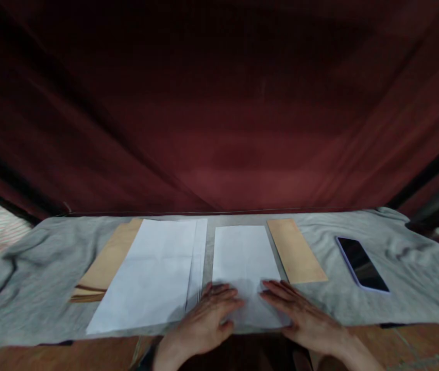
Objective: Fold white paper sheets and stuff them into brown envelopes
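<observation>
A white sheet of paper (245, 257) lies in the middle of the grey cloth (30, 278). My left hand (207, 319) and my right hand (300, 314) both rest flat on its near end, fingers spread and pointing inward. To the left sits a stack of white sheets (153, 273), beside a pile of brown envelopes (105, 265). A single brown envelope (294, 250) lies just right of the sheet under my hands.
A dark phone (362, 264) lies face up on the cloth at the right. A dark red curtain (219, 103) hangs behind the table. The wooden table edge (416, 345) shows in front of the cloth.
</observation>
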### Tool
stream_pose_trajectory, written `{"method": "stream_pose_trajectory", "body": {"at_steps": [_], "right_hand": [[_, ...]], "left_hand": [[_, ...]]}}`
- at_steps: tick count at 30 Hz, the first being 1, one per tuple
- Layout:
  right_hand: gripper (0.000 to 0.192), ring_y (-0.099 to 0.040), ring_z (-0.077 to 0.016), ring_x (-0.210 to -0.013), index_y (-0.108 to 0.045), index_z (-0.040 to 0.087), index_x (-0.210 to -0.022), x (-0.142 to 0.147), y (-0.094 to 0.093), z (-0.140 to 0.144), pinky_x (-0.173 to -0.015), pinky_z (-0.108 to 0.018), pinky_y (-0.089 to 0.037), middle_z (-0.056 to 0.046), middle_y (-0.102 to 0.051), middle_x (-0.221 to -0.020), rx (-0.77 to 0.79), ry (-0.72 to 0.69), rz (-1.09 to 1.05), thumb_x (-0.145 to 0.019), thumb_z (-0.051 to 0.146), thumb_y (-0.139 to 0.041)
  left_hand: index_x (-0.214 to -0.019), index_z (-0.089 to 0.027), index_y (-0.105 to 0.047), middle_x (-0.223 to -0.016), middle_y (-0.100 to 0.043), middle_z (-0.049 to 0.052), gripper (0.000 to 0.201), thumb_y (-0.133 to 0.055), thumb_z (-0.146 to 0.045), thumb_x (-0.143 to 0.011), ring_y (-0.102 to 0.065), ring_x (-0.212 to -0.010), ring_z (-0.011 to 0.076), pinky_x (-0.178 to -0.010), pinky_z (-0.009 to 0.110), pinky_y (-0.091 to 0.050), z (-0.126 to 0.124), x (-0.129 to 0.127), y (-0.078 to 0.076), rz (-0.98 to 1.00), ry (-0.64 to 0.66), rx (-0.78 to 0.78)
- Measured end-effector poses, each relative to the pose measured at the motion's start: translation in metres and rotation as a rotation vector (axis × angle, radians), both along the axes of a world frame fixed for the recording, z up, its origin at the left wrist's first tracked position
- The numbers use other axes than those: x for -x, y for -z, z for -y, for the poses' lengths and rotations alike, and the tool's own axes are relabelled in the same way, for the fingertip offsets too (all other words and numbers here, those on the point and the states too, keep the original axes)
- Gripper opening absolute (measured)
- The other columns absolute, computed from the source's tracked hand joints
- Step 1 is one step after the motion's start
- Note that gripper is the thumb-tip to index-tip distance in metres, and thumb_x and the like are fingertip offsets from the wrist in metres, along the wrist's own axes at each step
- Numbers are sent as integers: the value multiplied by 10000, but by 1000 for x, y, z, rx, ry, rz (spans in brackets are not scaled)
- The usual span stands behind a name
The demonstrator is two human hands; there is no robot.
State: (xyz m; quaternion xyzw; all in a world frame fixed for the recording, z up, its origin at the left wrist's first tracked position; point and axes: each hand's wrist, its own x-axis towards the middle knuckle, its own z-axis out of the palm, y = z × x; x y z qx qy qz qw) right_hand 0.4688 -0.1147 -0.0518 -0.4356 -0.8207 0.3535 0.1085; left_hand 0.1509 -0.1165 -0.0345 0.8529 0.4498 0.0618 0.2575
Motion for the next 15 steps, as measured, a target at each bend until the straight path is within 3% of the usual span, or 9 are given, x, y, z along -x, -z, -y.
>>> {"method": "stream_pose_trajectory", "body": {"at_steps": [2,6,9,12,15], "right_hand": [[631,-396,-247,-1461,-583,391,-1398,-8,-1,-5,-1236,-462,-271,20,-478,-1544,17,45,-95,-806,180,-631],[354,-597,-275,-1278,-761,367,-1157,-17,-4,-16,-1136,-462,-417,-5,-677,-1335,71,182,-257,-850,259,-621],[229,-697,-282,-1071,-814,314,-1015,-16,-9,-22,-996,-410,-512,-33,-769,-1129,161,239,-310,-885,345,-627],[292,-691,-239,-751,-812,241,-831,-13,-10,-28,-749,-328,-539,-34,-773,-808,212,336,-309,-887,465,-633],[362,-636,-217,-676,-781,204,-768,-7,-7,-35,-653,-299,-490,-28,-743,-735,248,434,-395,-845,535,-655]], "left_hand": [[-1336,-329,-626,-1421,-620,29,536,-580,-130,-841,-529,-1357,206,-1224,469,-300,-7,12,-1,81,-43,10],[-1188,-289,-710,-1411,-626,20,408,-627,-162,-810,-562,-1301,197,-1107,343,-439,-27,32,-9,190,-37,143],[-984,-229,-759,-1173,-741,30,213,-576,-256,-878,-662,-1091,208,-951,293,-504,-39,36,-17,203,-95,261],[-907,-187,-750,-925,-752,27,293,-520,-368,-918,-672,-892,210,-814,282,-516,-47,35,-22,197,-133,380],[-1092,-193,-719,-1115,-731,38,329,-627,-353,-820,-652,-999,217,-867,287,-502,-54,34,-23,324,-183,447]]}}
